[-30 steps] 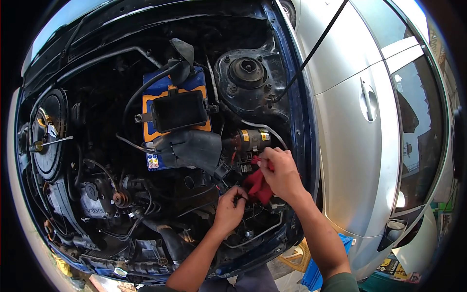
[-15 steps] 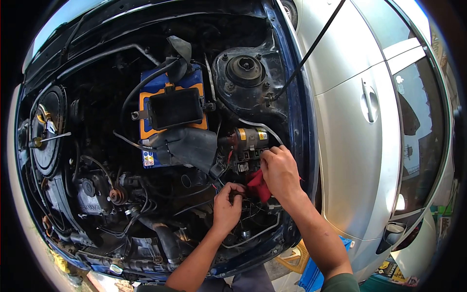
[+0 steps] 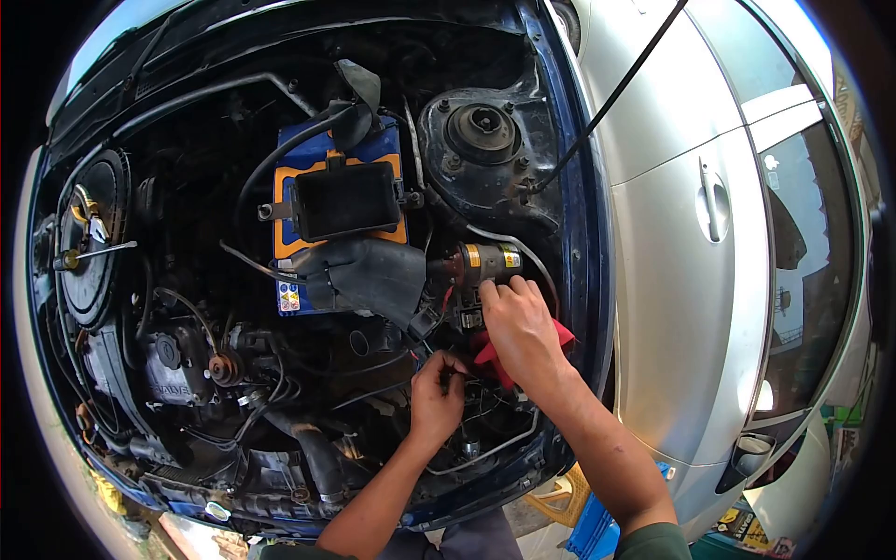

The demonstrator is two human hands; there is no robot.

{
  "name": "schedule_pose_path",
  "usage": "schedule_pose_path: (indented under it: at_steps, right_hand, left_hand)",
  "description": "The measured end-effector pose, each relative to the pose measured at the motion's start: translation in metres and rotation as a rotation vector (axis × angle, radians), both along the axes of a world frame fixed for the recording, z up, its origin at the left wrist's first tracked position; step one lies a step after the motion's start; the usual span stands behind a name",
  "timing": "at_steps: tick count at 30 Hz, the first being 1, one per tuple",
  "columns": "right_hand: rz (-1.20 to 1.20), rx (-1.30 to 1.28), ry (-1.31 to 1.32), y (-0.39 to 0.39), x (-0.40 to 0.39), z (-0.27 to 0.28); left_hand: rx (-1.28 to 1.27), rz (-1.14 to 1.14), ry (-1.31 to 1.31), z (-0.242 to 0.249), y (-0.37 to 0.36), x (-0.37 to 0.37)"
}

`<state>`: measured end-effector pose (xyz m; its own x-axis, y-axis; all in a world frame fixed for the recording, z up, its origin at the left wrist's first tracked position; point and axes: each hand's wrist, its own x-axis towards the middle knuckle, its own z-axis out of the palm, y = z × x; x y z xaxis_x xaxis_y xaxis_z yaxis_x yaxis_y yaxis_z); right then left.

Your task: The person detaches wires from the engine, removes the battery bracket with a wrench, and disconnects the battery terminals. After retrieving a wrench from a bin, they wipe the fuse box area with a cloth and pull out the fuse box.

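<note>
My left hand (image 3: pixel 437 397) is closed in a pinch low in the engine bay, among thin wires and hoses. Whatever its fingertips hold is hidden. My right hand (image 3: pixel 525 329) has its fingers curled down at the black connectors (image 3: pixel 469 318) just below a dark cylindrical canister (image 3: pixel 492 263) with yellow labels. I cannot make out what those fingers grip. A red cloth (image 3: pixel 565 335) shows on both sides of my right hand, partly covered by it. Up and to the left sits the blue and orange battery (image 3: pixel 286 245).
An open black box (image 3: pixel 345 201) and a dark rubber flap (image 3: pixel 373 280) lie over the battery. Pliers (image 3: pixel 93 219) and a screwdriver (image 3: pixel 98 252) rest on the round air cleaner lid (image 3: pixel 93 289). A thin prop rod (image 3: pixel 611 98) crosses the right side. A silver car (image 3: pixel 667 308) stands close alongside.
My right hand has shifted left toward the connectors under the canister, and more red cloth shows to its right. My left hand stays almost in place. The view has moved slightly.
</note>
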<state>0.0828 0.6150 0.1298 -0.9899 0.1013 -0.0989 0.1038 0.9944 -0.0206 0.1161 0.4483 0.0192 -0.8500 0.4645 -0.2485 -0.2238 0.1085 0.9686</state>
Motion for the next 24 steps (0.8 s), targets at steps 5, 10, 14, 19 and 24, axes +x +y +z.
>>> schedule_pose_path:
  at_steps: [5,10,14,19,24]
  right_hand:
    - [0.015,-0.321,0.087,0.015,0.004,-0.003]
    - [-0.672,-1.356,0.341,0.018,0.047,0.012]
    - [-0.738,-1.159,0.310,-0.024,0.066,0.006]
    - [-0.352,-0.506,0.681,-0.061,0.029,-0.022]
    - [-0.205,-0.237,0.591,-0.057,0.022,-0.051]
  left_hand:
    - [-0.032,0.014,-0.003,0.016,0.007,-0.003]
    - [0.027,0.075,-0.062,0.012,0.005,-0.001]
    - [0.062,0.171,0.010,0.009,0.005,-0.001]
    - [0.036,0.295,0.095,-0.001,-0.002,0.008]
    - [0.070,0.296,0.062,0.007,-0.009,0.010]
